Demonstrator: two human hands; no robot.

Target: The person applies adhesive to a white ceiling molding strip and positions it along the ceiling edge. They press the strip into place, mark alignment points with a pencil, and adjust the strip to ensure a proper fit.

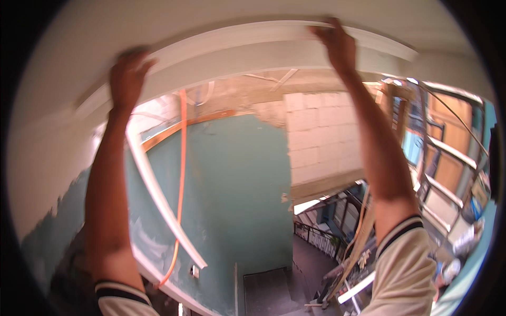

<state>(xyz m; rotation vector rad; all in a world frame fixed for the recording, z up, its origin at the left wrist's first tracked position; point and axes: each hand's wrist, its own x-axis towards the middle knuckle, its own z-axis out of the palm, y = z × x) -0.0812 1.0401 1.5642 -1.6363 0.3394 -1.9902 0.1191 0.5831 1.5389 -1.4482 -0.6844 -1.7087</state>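
Observation:
Overhead, a long white ceiling moulding [232,38] runs across the view along the top of a pale beam, close against the ceiling [211,13]. Near its left part, my raised left hand [128,79] is closed on the strip, fingers blurred over the top edge and thumb out to the right. My right hand [337,45] grips the strip farther right, its fingers bent over the edge. Both arms are stretched upward. The fingertips are partly smeared by motion.
Below stand a green-painted wall [237,184] and a pale block wall [321,131]. An orange hose [182,174] hangs beside a white strip [163,195]. At right are a metal ladder [448,189] and assorted clutter. A railing [321,239] lies lower down.

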